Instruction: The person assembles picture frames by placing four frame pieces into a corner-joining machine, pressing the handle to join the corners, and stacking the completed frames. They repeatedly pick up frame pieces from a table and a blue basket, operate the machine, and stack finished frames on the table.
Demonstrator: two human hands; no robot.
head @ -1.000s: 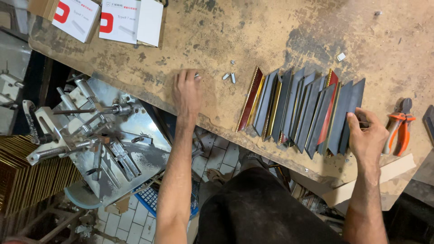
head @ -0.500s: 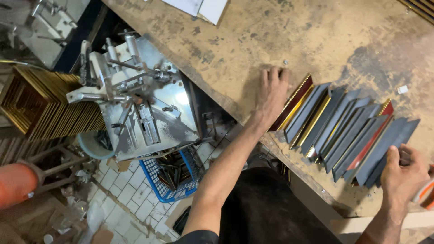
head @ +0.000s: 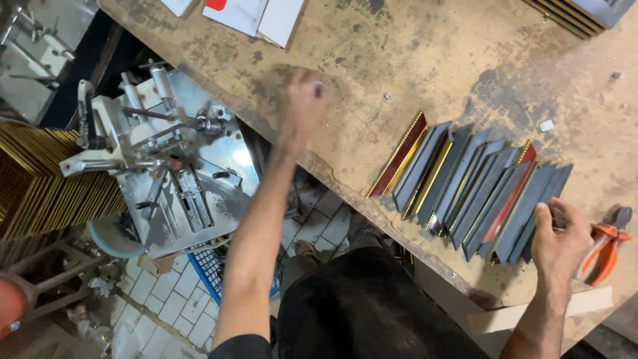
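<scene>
A row of short moulding pieces point(head: 465, 186), dark grey with some gold and red faces, stands on edge on the worn wooden bench point(head: 412, 60). My right hand point(head: 561, 239) is at the row's right end, thumb and fingers closed around the last dark piece. My left hand point(head: 302, 100) is blurred over the bench left of the row, apart from it. Its fingers are closed, and a small silvery piece point(head: 319, 85) shows at the fingertips.
Orange-handled pliers point(head: 605, 249) lie right of my right hand. A metal clamping machine point(head: 159, 166) stands below the bench edge, with stacked gold frames point(head: 40, 179) and a blue basket point(head: 209, 266) nearby. White boxes point(head: 256, 16) and more mouldings point(head: 578, 13) lie at the far side.
My left hand covered the small metal pieces by the row, closed, and has moved left away from it. My right hand stays at the row's end. The camera view has shifted.
</scene>
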